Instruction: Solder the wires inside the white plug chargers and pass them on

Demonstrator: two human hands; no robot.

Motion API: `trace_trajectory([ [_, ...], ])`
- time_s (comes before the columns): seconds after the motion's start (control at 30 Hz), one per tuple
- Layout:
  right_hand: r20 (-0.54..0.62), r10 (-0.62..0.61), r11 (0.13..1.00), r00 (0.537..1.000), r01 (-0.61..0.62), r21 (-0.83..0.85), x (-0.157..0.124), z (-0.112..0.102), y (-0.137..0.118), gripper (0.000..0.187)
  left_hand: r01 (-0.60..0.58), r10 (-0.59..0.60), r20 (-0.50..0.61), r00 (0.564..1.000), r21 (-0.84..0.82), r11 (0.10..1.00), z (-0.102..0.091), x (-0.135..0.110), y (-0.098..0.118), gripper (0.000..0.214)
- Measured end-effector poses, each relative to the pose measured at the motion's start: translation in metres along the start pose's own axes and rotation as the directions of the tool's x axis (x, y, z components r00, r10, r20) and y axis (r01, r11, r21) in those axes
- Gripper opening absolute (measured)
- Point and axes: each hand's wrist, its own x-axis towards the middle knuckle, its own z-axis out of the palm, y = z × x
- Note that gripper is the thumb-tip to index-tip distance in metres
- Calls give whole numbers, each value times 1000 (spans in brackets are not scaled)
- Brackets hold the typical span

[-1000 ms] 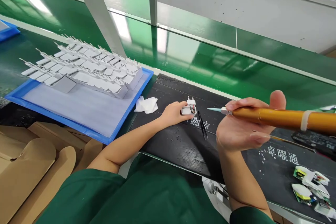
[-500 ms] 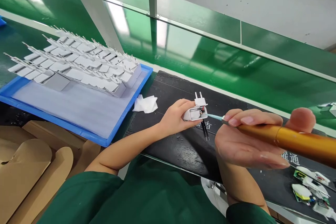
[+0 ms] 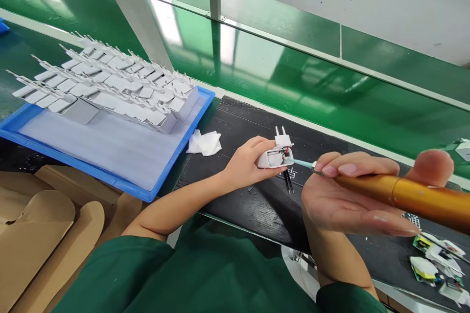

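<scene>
While pinching white plug case (image 3: 274, 162) with fingers of left hand (image 3: 246, 160), four o'clock of view's centre, apparently working its open end with gold tool (image 3: 396, 191) clasped in right hand (image 3: 348, 205); next, probably needing a steady tip

It's bright in here, white light from overhead; long glare streaks lie across the glossy green surface (image 3: 253, 83); a soft dark shadow falls on the black mat (image 3: 238, 205); the wide view stretches things toward its edges, and the gold tool (image 3: 407, 193) looms large, slightly soft, at the right.
</scene>
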Motion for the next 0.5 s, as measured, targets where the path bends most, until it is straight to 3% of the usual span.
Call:
trace_trajectory([
  [0.1,-110,-225,969,968,234,81,3,2,-3,65,2,-2,0,1000,-12,1000,-1,1,1,38],
  [0.13,-105,-252,960,962,263,99,5,3,-4,63,11,-11,5,1000,-14,1000,-2,1,1,38],
  [0.3,-42,-272,948,961,275,157,13,6,-14,70,83,-81,53,995,-32,996,-1,1,2,37],
  [0.5,-10,-283,959,959,283,10,14,10,-22,63,138,-127,124,984,-80,987,10,-3,1,35],
])
